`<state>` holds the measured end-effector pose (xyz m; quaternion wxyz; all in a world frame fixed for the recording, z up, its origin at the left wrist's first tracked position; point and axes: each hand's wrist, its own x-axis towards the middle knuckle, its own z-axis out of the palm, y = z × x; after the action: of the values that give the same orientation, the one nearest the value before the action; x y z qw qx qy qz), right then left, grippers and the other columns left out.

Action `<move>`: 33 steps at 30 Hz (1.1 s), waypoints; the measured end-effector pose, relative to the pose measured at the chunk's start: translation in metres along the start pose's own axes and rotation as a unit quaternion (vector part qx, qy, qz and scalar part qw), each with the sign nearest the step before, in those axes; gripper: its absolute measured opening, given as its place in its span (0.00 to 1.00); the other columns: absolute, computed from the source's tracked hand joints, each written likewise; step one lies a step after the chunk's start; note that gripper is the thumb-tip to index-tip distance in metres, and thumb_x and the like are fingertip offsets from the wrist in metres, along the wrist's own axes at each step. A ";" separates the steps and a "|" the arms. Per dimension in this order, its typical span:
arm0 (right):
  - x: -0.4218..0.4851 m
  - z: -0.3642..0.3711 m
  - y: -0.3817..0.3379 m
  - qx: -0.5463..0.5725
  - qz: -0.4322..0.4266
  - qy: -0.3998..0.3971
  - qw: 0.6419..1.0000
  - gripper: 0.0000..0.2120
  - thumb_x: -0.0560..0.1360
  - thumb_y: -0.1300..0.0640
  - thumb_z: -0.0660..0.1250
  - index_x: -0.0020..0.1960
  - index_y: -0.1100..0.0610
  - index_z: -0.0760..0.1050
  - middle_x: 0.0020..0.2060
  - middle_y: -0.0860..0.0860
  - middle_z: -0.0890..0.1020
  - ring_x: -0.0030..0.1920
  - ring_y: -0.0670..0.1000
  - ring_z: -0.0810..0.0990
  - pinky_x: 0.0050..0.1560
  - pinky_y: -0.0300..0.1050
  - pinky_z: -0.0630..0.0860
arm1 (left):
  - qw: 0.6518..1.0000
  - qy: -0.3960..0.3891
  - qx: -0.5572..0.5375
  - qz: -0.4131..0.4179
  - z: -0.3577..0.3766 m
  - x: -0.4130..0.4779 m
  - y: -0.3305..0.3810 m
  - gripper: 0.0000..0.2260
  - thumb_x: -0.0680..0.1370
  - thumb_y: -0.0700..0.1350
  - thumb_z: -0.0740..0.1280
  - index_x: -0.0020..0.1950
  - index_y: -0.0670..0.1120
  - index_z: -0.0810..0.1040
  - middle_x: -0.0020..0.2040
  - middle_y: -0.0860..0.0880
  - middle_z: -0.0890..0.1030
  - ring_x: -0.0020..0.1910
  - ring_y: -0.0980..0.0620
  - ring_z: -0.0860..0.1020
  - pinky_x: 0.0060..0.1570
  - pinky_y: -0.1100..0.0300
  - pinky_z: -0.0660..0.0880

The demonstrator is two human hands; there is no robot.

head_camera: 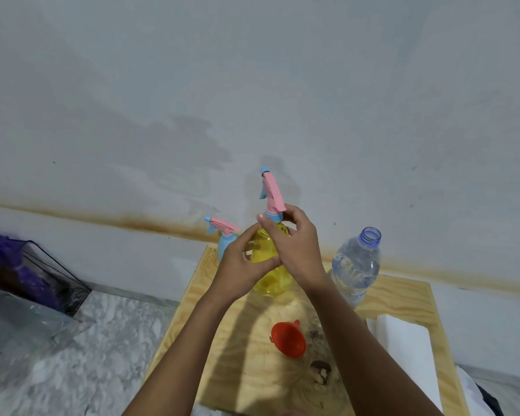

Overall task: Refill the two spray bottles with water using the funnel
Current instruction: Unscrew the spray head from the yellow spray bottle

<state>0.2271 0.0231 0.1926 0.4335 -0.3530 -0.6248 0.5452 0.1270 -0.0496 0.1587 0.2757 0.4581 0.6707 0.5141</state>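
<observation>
Over the wooden counter [222, 340], the yellow plastic spray bottle [269, 265] was steadied by the left hand [240, 268] while right-hand fingers [288, 214] were clamped on its blue collar [275, 217], probably for unscrewing.

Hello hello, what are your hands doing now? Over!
Left hand holds yellow spray bottle, right hand at its collar. Spray head still on. Funnel lying unused, water bottle uncapped. Nothing in the way.

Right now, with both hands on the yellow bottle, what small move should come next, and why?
Probably twist the sprayer head off. The right hand pinches the blue collar, the left hand steadies the yellow bottle, and the red funnel lies unused on the table, so the neck must open first.
</observation>
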 end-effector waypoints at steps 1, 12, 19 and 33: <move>0.001 0.000 0.000 -0.016 -0.004 0.007 1.000 0.13 0.73 0.46 0.74 0.55 0.45 0.77 0.52 0.46 0.81 0.54 0.42 0.80 0.56 0.39 0.75 | 1.000 0.001 0.000 0.000 0.001 0.000 -0.001 0.30 0.71 0.49 0.78 0.71 0.57 0.73 0.58 0.64 0.80 0.60 0.66 0.75 0.60 0.62 0.75; 0.000 -0.005 0.002 -0.041 -0.021 0.008 0.999 0.06 0.79 0.51 0.67 0.54 0.51 0.79 0.45 0.44 0.84 0.49 0.45 0.82 0.61 0.51 0.77 | 0.999 -0.008 -0.024 -0.031 -0.003 -0.005 -0.025 0.30 0.67 0.50 0.81 0.67 0.56 0.75 0.56 0.61 0.81 0.57 0.62 0.77 0.57 0.62 0.76; 0.007 -0.006 -0.008 -0.024 -0.035 0.007 0.999 0.07 0.81 0.53 0.64 0.57 0.54 0.78 0.42 0.51 0.81 0.47 0.55 0.81 0.49 0.39 0.76 | 0.999 -0.003 -0.012 -0.040 -0.004 -0.010 -0.045 0.29 0.66 0.47 0.82 0.64 0.57 0.75 0.55 0.62 0.80 0.55 0.66 0.76 0.52 0.73 0.73; 0.018 -0.013 -0.015 0.030 -0.065 0.125 0.990 0.03 0.82 0.52 0.62 0.53 0.45 0.74 0.45 0.47 0.81 0.44 0.46 0.80 0.53 0.47 0.77 | 0.996 -0.003 0.011 -0.083 -0.002 -0.019 -0.096 0.29 0.67 0.46 0.81 0.64 0.55 0.73 0.59 0.57 0.79 0.60 0.60 0.75 0.49 0.77 0.69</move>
<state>0.2332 0.0421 0.2102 0.5530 -0.3640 -0.5706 0.4859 0.1016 -0.0720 0.0665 0.3144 0.4048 0.7114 0.4808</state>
